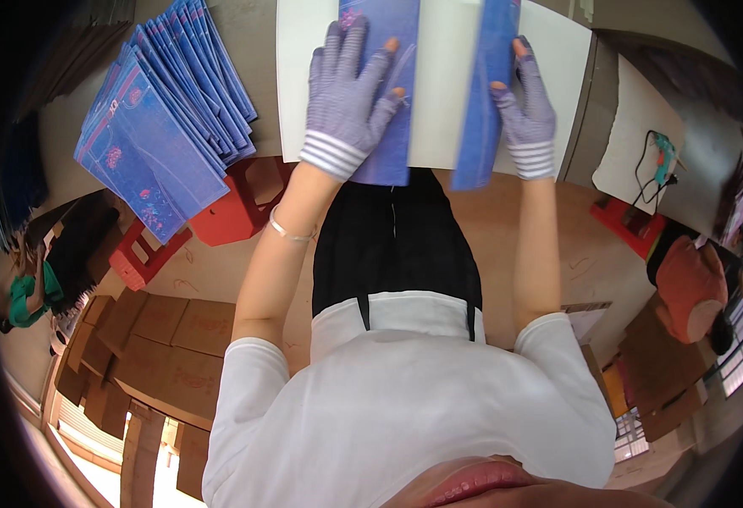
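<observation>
My left hand, in a purple fingerless-tipped knit glove with white stripes at the cuff, lies flat on a blue printed panel. Its fingers are stretched out and apart. My right hand, gloved the same way, rests at the right edge of a narrower blue panel, thumb and forefinger extended on it. A pale strip shows between the two panels; I cannot tell whether it joins them. Both panels lie on a white board and reach past its near edge.
A fanned stack of blue printed sleeves lies at the left, above red stools. Cardboard cartons stand behind on the left. A teal corded tool lies on the right table. Other people are at both sides.
</observation>
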{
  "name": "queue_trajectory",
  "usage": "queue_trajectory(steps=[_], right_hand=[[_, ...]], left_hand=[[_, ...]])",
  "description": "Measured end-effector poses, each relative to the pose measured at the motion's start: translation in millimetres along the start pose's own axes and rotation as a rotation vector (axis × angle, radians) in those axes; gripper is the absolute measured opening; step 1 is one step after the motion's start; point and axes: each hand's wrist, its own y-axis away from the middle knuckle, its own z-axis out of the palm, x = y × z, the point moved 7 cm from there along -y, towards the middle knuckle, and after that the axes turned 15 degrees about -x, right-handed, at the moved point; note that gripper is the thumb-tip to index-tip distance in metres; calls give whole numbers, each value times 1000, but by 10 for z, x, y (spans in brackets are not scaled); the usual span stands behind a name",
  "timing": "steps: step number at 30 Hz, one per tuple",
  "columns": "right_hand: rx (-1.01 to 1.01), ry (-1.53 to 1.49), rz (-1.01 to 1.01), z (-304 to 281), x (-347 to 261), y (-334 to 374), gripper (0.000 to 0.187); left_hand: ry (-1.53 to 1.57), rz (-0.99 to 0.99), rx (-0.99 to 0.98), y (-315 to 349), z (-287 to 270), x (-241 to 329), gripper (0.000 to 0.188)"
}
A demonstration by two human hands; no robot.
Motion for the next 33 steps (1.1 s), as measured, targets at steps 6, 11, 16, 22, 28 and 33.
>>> queue_trajectory(steps=[6, 11, 16, 22, 28, 33], right_hand=[[79, 287, -57, 388, 20, -156, 64], [52, 471, -48, 502, 69, -180, 63], [34, 517, -10, 517, 131, -193, 63], [6, 577, 6, 537, 142, -206, 63], [-18, 643, 30, 578, 111, -223, 61], [-66, 702, 61, 602, 112, -234, 59]], left_hand=[[-243, -71, -148, -188, 447, -55, 56], [-281, -92, -195, -203, 567, -101, 58], [-248, -67, -191, -210, 568, -58, 58], [-245, -54, -179, -196, 572, -106, 58], [-205, -34, -169, -188, 577, -106, 61], [-207, -34, -166, -203, 553, -92, 60]])
